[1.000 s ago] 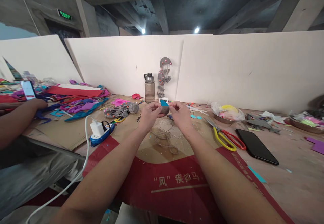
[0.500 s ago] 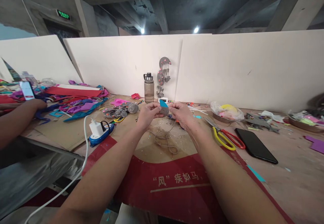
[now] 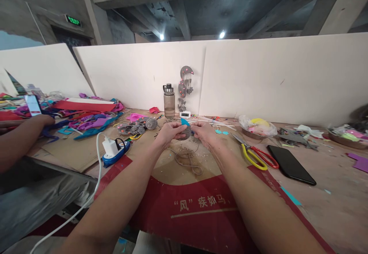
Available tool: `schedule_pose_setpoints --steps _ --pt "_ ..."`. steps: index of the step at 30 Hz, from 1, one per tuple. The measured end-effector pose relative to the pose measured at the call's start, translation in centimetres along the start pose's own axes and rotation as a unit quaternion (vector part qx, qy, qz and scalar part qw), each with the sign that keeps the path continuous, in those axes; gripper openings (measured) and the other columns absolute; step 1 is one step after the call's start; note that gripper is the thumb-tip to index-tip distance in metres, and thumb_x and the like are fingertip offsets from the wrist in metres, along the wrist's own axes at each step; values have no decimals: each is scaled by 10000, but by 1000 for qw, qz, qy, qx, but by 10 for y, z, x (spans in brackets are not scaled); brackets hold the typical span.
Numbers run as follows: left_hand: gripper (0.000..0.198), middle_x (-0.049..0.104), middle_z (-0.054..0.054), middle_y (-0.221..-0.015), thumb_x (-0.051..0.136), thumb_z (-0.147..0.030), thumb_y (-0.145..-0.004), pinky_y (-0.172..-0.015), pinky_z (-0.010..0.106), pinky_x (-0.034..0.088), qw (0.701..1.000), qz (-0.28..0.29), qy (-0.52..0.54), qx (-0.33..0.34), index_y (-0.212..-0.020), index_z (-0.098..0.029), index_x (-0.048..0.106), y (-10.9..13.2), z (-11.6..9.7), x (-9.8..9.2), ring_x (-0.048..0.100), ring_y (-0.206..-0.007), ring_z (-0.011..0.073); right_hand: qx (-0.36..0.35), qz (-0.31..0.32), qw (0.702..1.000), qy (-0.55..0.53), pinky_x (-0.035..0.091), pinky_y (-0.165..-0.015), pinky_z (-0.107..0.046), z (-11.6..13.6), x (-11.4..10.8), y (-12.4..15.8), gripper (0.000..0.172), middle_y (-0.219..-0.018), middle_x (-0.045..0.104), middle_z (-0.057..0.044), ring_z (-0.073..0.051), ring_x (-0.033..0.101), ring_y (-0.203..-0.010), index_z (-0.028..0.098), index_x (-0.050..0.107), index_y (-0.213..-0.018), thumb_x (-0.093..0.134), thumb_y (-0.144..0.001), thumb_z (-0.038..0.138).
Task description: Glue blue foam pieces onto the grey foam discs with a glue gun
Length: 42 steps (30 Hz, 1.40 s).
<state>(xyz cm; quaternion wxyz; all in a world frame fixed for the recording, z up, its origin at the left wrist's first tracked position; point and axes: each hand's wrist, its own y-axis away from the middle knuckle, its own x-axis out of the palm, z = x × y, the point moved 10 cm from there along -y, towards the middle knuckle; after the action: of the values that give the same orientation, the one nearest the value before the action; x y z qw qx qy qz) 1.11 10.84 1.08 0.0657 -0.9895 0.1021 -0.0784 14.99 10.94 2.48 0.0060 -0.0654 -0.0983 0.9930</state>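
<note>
In front of me, my left hand [image 3: 170,134] pinches a rounded grey felt piece [image 3: 186,133] between thumb and fingers. A bright blue pointed scrap [image 3: 184,122] sticks up behind its top edge. My right hand [image 3: 204,132] is close against the right edge of the felt, its thumb and fingertips pressed together; what lies between them is too small to make out. Below both hands, a loose tangle of thin beige cord [image 3: 188,160] lies on the brown-and-red cardboard [image 3: 201,196], and one strand runs up towards my right hand.
Scissors [image 3: 255,154] with yellow and red handles and a black phone [image 3: 291,164] lie to the right. A bottle [image 3: 169,102] stands behind my hands, near a grey hanging ornament [image 3: 186,81]. At left are a blue power strip [image 3: 115,155] and another person's arm [image 3: 25,135].
The felt piece has dropped slightly and turned in my fingers, with more of its round grey face showing. My right hand has shifted a little lower. Small blue cutouts show beside it.
</note>
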Motion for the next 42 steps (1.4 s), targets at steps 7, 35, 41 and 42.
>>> schedule_pose_setpoints --steps 7,35,41,42 --pt "466 687 59 -797 883 -447 -481 -718 287 543 1000 -30 9 -5 -750 -104 718 -2 4 -5 615 -721 126 11 10 999 -45 244 -481 -227 0 6 3 110 -542 452 60 -60 332 -495 169 574 -618 608 -588 269" --pt "395 616 24 -661 861 -431 -524 -628 255 513 999 33 -15 14 -612 -124 629 -3 -9 -7 559 -630 104 60 148 971 -177 180 -502 -240 2 30 15 298 -543 371 84 -54 259 -523 169 557 -674 779 -532 307" --pt "414 577 1 -626 863 -423 -522 -629 259 498 999 31 -16 20 -579 -130 577 -2 -14 -8 538 -605 94 35 144 973 -177 190 -496 -226 7 30 17 333 -583 423 73 -49 263 -535 151 602 -738 781 -536 346" --pt "411 580 2 -625 863 -424 -521 -629 261 498 999 32 -20 20 -582 -130 581 -2 -15 -8 536 -604 95 29 140 976 -165 194 -494 -226 9 29 17 330 -591 436 67 -49 265 -537 152 603 -731 777 -540 357"
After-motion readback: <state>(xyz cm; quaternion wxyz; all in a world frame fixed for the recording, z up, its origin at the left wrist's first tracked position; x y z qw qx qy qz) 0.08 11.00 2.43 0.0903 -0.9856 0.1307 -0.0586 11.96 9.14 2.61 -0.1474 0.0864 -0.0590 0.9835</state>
